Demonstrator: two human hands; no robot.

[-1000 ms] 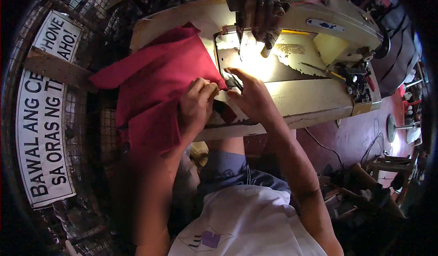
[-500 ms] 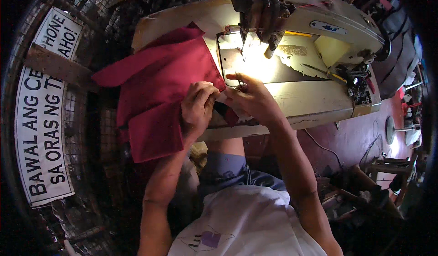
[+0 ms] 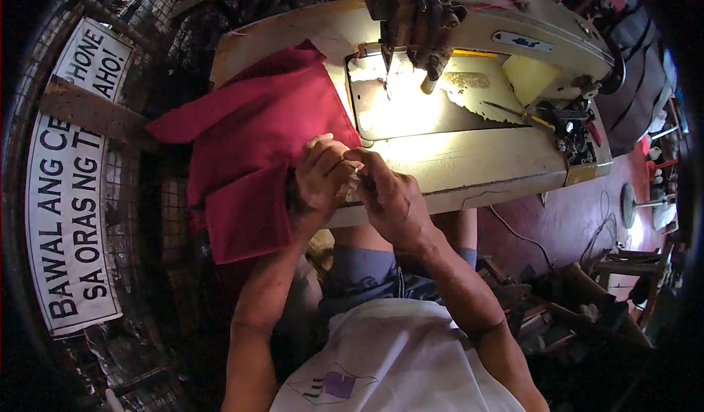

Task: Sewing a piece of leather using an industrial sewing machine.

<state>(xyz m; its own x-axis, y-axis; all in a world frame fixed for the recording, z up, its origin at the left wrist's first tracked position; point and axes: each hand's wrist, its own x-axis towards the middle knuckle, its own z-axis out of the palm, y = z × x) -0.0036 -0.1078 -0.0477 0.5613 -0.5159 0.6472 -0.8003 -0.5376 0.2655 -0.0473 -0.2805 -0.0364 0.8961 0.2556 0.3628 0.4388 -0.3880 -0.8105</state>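
A dark red cloth point(image 3: 271, 118) lies folded on the left of the sewing machine's bed, one flap hanging over the front edge. My left hand point(image 3: 320, 173) is at the cloth's right edge with its fingers curled closed. Against its fingertips is my right hand point(image 3: 400, 203), its fingers bent and closed. A small shiny bit shows between the two hands, too little of it to name. What either hand holds is hidden by the fingers. Behind them the needle point(image 3: 386, 82) of the sewing machine point(image 3: 484, 151) stands over the brightly lit plate, apart from the cloth.
A pointed tool with a yellow handle point(image 3: 539, 121) lies on the machine bed's right, beside a dark metal mechanism point(image 3: 576, 129). A wire mesh wall with a white sign point(image 3: 70, 228) rises at left. Loose wood and clutter point(image 3: 579, 309) fill the floor at lower right.
My right hand has moved down and toward me, away from the plate. My left hand has turned, and its fingers have dropped below the cloth's corner. The cloth has hardly moved.
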